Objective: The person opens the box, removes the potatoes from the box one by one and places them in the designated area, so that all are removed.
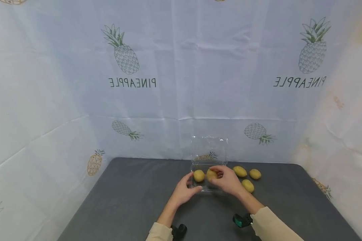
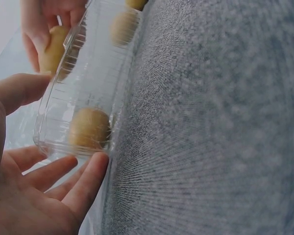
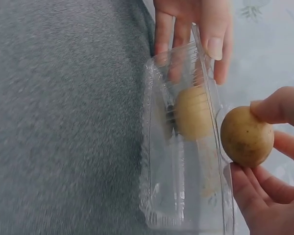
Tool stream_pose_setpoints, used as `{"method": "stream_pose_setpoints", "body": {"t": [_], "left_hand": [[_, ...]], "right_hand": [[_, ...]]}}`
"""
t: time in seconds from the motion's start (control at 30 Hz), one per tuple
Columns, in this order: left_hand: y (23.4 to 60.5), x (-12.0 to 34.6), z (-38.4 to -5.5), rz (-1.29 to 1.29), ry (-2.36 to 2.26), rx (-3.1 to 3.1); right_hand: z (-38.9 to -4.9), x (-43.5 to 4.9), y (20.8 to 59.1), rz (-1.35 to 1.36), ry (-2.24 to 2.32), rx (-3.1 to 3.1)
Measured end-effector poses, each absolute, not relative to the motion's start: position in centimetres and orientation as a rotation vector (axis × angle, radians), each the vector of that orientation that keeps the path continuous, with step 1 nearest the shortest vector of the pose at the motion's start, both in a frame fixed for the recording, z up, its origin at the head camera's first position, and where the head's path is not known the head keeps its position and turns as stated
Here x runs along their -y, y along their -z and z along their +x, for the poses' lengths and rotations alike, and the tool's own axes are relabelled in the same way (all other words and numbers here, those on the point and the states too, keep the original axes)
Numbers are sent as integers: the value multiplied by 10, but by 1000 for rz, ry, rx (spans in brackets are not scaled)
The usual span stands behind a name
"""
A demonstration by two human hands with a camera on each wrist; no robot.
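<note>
A clear plastic clamshell box (image 3: 159,196) sits on the dark table with its lid (image 1: 209,145) raised at the back. Inside, toward its left end, lies one yellow-brown potato (image 1: 198,175). My right hand (image 1: 227,181) pinches a second potato (image 3: 247,136) between thumb and fingers, at the height of the box's rim in the right wrist view. At the box's left end is my left hand (image 1: 182,192). Its fingers (image 2: 88,183) lie fairly straight along the end wall, and the thumb is at the near rim.
Several things bear on the right side: a potato (image 1: 239,171) beside the box, another potato (image 1: 255,174) farther right, and a nearer potato (image 1: 247,186) by my right wrist. A pineapple-print cloth (image 1: 181,97) hangs behind and along both sides of the table (image 1: 132,201).
</note>
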State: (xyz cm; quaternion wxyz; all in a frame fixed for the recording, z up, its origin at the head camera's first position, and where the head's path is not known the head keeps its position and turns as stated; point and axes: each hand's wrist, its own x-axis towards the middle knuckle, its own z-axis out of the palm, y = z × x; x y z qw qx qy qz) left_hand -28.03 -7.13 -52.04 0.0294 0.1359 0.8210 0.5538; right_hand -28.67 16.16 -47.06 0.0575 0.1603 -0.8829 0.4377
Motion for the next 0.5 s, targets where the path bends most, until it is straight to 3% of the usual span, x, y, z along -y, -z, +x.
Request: {"method": "stream_pose_setpoints", "body": {"t": [0.5], "left_hand": [[518, 70, -280, 396, -1704, -2570]], "right_hand": [[-266, -195, 464, 575, -1306, 2661]]}}
